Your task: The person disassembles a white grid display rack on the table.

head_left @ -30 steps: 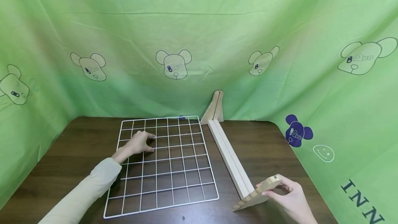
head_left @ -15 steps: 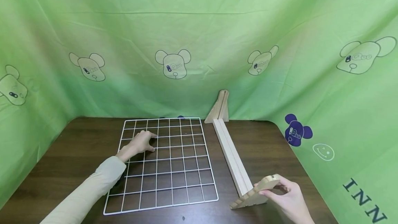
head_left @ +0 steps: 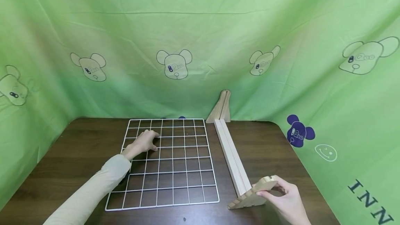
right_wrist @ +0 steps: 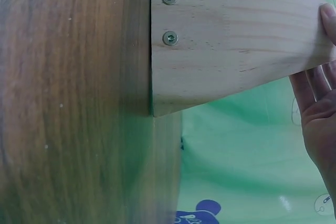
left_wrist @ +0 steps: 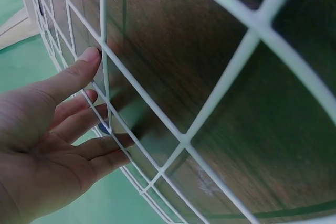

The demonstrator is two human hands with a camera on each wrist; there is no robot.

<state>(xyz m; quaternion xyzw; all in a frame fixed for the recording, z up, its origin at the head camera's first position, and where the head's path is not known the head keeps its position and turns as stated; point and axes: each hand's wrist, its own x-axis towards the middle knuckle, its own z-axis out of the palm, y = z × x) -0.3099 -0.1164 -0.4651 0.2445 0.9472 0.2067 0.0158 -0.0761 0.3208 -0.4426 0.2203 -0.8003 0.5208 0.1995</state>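
A white wire grid panel (head_left: 171, 159) lies on the brown table. My left hand (head_left: 143, 142) rests on its left part, thumb and fingers spread apart. In the left wrist view, the left fingers (left_wrist: 84, 124) reach in among the wires and the thumb tip touches a wire. To the panel's right stands a wooden stand with a long grooved beam (head_left: 232, 159) between two upright end pieces. My right hand (head_left: 285, 197) pinches the top of the near end piece (head_left: 250, 197) between thumb and fingers. Two screw heads (right_wrist: 169, 18) show on that piece's outer face.
The far end piece (head_left: 221, 107) stands at the table's back edge, close to the green curtain (head_left: 200, 37) that surrounds the table (head_left: 78, 162) at the back and sides. A strip of table lies between panel and beam.
The left hand has moved right a little, and the grid panel has shifted and turned with it. The stand's far end has swung right, while its near end, in the right hand, has moved slightly left.
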